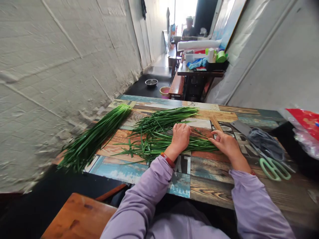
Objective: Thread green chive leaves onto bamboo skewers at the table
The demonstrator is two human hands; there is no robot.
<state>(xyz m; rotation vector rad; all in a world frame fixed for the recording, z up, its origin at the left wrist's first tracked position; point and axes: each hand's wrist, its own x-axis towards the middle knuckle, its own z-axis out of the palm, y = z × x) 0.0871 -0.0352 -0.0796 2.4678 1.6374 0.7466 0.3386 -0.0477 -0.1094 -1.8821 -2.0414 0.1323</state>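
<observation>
Held taut between my two hands is a thin tan strand (199, 135). My left hand (180, 136) is closed on one end, fingers curled, over the middle of a loose bunch of garlic chives (157, 146). At the pale right end of that bunch, my right hand (226, 144) pinches the strand's other end between thumb and fingers. Behind it lies a second bunch of chives (166, 119). A larger, thicker bunch (99, 136) rests on the table's left side, its leaf tips over the edge. Beyond my right hand lie several tan strips (215, 123).
On the patchwork-wood table (209, 186), to the right, are green-handled scissors (274, 169), a grey flat blade (241, 128), a dark grey cloth (266, 142) and a red plastic bag (305, 122). A wooden stool (79, 215) stands at lower left. Walls flank both sides.
</observation>
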